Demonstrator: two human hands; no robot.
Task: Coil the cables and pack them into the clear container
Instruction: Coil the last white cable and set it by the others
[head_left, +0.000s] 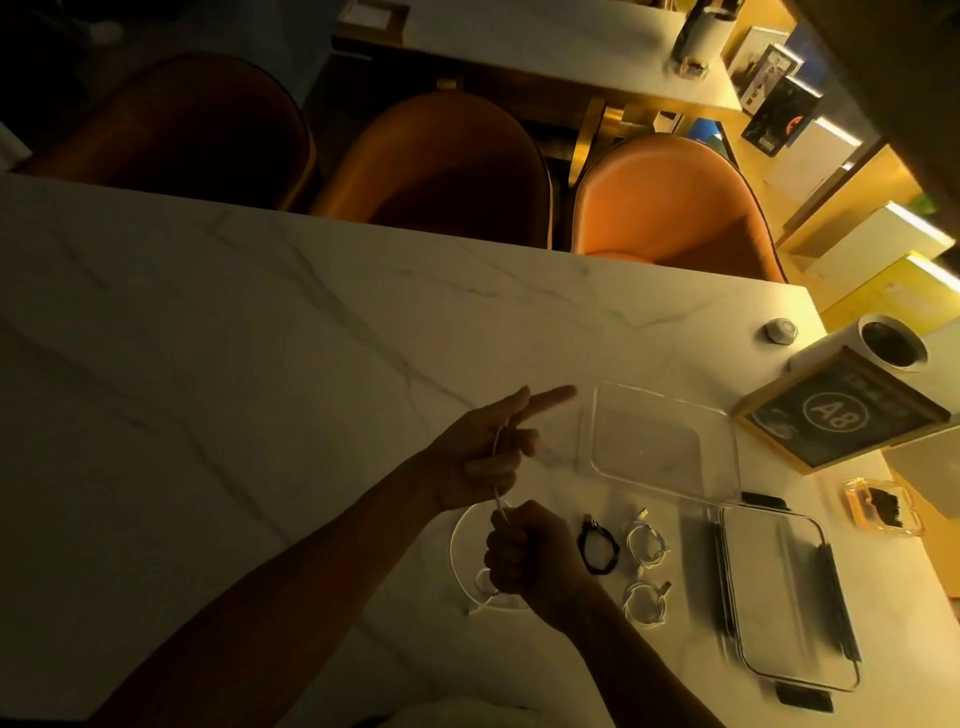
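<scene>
nearest you, your right hand (524, 556) is fisted around the white cable (497, 486), gripping it low down where it rises toward the other hand. the slack of that cable lies in a wide loop on the marble table (260, 338) under and to the left of your fist, with a small curl and a loose end near your wrist. if you wind fast, that trailing loop can flick or snag on itself and give you a tangle rather than a coil.

just beyond, your left hand (483, 457) has the cable running across the palm, held by the curled lower fingers while the index points out straight. that hold looks light to me; pull hard from the fist and the strand may slide out, dropping any turns you've made.

to the right of your fist lie three coils already made: the black coil (598, 551) and two white coils (647, 543), one behind the other. none seems tied, so a sweep of your forearm could spring them open.

further right sits the lid (779, 597), flat and near the table's edge; an elbow could nudge it off.

beyond the coils, the clear container (665, 447) stands open and empty, near your left fingertips. it is hard to see in this dim light, so you could bump it when reaching.
</scene>
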